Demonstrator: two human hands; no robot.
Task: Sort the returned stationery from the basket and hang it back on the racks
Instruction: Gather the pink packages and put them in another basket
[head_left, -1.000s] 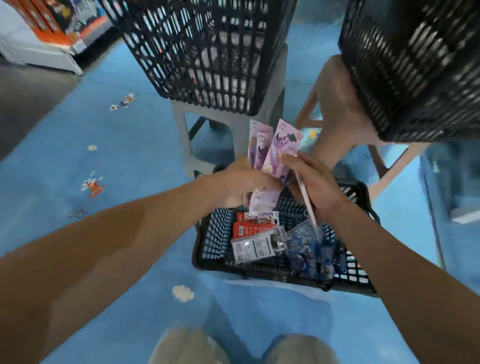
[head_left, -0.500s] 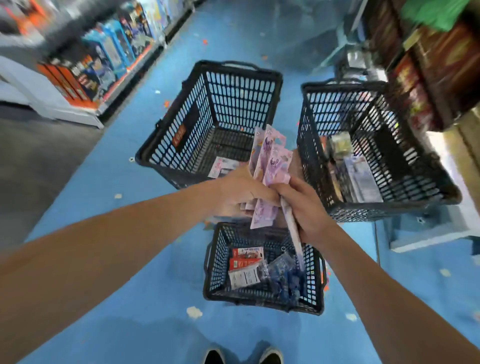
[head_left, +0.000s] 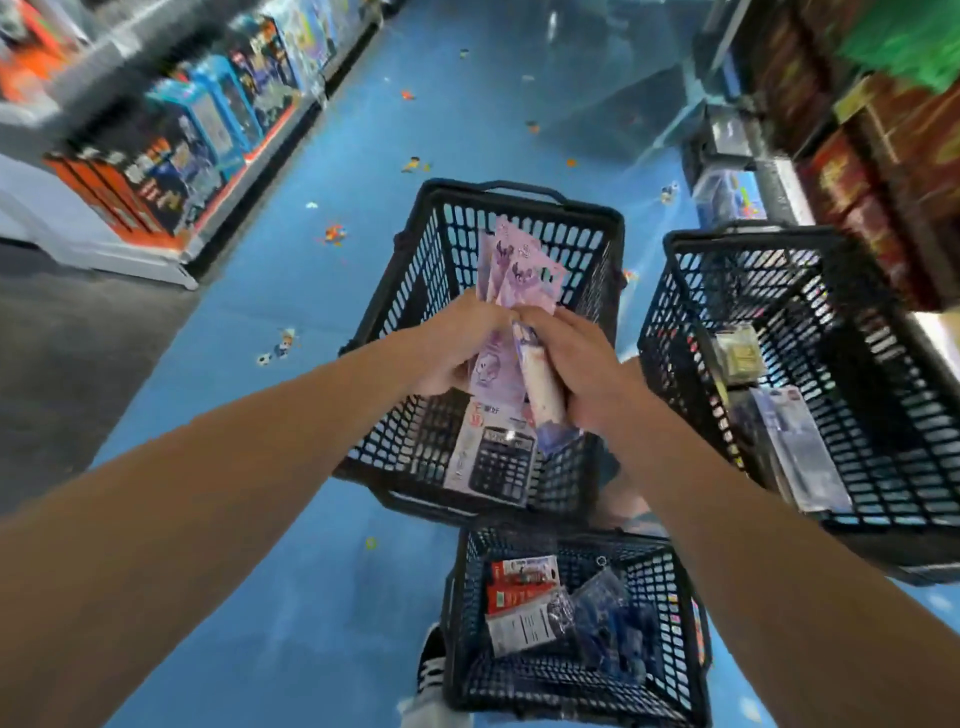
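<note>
Blue floor (head_left: 291, 395); left hand (head_left: 457, 343) and right hand (head_left: 582, 371) fingers clutch purple packets (head_left: 514, 273), now over far basket (head_left: 582, 210).

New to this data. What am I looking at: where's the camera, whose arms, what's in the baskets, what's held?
There is no machine here: a person works bare-handed. The single picture comes from a wide-angle camera worn on their head, looking down a shop aisle. The left hand grips a fan of purple packets. The right hand holds a pale narrow packet against them. Three black baskets are in view. The middle basket holds a calculator pack. The right basket holds mixed packs. The near basket, by the feet, holds red packs and blue items.
</note>
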